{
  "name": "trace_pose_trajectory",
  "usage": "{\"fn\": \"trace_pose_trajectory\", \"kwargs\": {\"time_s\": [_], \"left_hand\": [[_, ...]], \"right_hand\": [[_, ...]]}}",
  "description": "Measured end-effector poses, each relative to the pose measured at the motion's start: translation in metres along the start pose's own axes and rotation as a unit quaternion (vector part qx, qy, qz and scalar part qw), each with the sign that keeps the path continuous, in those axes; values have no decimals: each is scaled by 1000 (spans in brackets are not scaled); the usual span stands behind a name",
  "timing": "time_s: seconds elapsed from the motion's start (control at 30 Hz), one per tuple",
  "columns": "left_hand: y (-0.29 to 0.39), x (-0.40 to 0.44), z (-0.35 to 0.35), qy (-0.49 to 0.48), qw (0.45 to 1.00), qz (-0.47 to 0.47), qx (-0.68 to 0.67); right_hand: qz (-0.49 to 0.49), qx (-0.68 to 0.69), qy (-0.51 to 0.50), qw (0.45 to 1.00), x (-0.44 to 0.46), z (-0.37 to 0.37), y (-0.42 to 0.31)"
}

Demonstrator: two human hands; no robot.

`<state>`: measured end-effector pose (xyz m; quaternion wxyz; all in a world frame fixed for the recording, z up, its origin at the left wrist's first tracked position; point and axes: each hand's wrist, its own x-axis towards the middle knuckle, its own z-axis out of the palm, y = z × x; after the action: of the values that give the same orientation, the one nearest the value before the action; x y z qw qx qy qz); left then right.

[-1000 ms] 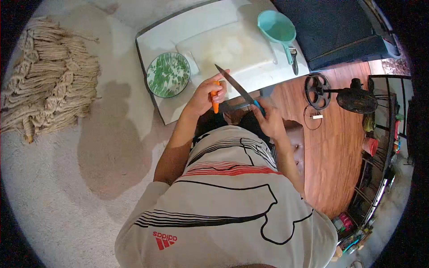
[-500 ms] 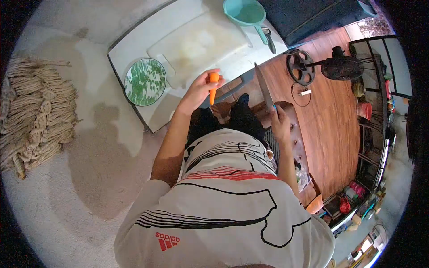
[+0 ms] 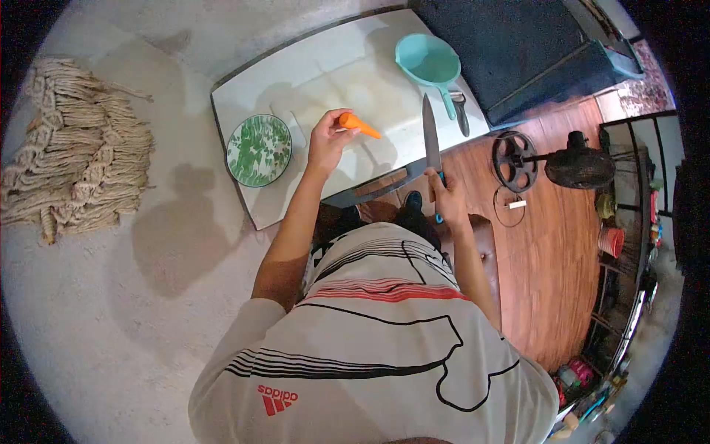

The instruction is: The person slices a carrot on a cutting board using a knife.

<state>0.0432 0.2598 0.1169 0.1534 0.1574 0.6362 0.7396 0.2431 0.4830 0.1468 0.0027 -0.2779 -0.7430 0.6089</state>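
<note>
My left hand (image 3: 330, 140) grips the thick end of an orange carrot (image 3: 361, 126), its tip pointing right, above a white cutting board (image 3: 370, 92). My right hand (image 3: 447, 194) is closed round the blue-and-black handle of a knife (image 3: 431, 133), whose blade points away from me at the table's near edge. Left of the board lies a green-and-white plate (image 3: 259, 150). A teal strainer or dipper (image 3: 429, 61) with a handle sits at the right, beside a black-handled peeler (image 3: 461, 115).
The white table (image 3: 244, 96) stands in front of me. Beyond its right side is a dark blue box-like piece (image 3: 518, 66). A black fan (image 3: 580, 160) stands on the wooden floor, and a bundle of beige rope (image 3: 81, 148) lies at the left.
The carrot has swung from pointing down to pointing right and moved over the board. My right hand has shifted left, with the knife now more upright in view. The camera view has also shifted.
</note>
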Motion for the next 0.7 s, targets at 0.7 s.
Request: {"fn": "trace_pose_trajectory", "kwargs": {"time_s": [0.7], "left_hand": [[-73,22,-33,202,844,-14,496]], "right_hand": [[-113,-218,-239,939,146,-24,20]]}}
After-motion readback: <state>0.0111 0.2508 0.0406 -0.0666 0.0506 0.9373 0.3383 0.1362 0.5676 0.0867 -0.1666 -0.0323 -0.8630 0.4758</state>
